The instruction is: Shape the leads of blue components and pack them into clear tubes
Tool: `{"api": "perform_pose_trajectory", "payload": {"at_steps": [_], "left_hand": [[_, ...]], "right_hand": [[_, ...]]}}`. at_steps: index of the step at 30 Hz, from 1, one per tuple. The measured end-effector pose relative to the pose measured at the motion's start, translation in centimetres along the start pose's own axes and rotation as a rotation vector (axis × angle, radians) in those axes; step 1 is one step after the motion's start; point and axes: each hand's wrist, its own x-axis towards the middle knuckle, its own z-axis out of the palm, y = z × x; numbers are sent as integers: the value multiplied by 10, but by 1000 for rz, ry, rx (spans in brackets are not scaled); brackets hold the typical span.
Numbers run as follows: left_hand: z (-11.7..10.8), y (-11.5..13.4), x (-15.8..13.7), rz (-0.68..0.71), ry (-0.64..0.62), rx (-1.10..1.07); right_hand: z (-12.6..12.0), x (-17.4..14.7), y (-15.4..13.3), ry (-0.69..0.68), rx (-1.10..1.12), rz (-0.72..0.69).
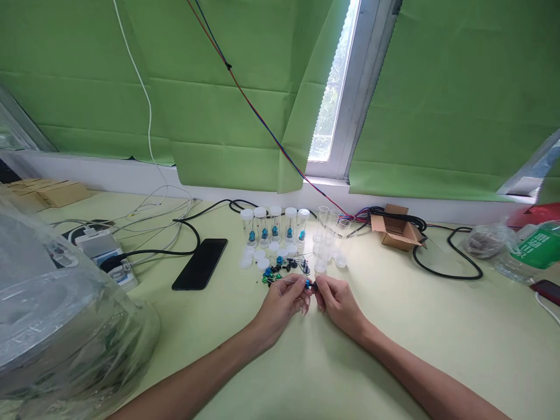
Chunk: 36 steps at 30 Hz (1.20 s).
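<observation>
My left hand (284, 300) pinches a small blue part (307, 284) with thin wire leads trailing off to the left. Facing it, my right hand (336, 300) is closed on a small black piece (314, 286) that meets the blue part. Just beyond my fingers lies a loose pile of blue, black and green small parts (280, 269), some with wire leads. Several clear tubes with white caps (275, 224) stand upright behind the pile, each with a blue part inside. Loose white caps (263, 264) lie in front of them.
Uncapped clear tubes (322, 224) stand right of the capped ones. A black phone (200, 264) lies to the left, near a power strip (125, 271) and cables. Plastic-wrapped equipment (65, 326) fills the left side. At right are an open cardboard box (396, 230), black cable and a bottle (527, 251).
</observation>
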Motion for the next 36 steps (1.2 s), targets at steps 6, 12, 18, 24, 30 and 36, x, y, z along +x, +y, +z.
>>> {"api": "perform_pose_trajectory", "payload": {"at_steps": [6, 12, 18, 24, 30, 36], "left_hand": [[1, 1, 0, -11, 2, 9], [-1, 0, 0, -13, -8, 16], [1, 1, 0, -36, 17, 1], [3, 2, 0, -62, 36, -46], [4, 1, -1, -88, 41, -86], [4, 5, 0, -87, 73, -134]], "right_hand": [[0, 0, 1, -4, 9, 8], [1, 0, 2, -14, 30, 23], [1, 0, 2, -17, 13, 16], [1, 0, 3, -20, 11, 16], [1, 0, 2, -12, -22, -11], [0, -1, -3, -21, -24, -26]]}}
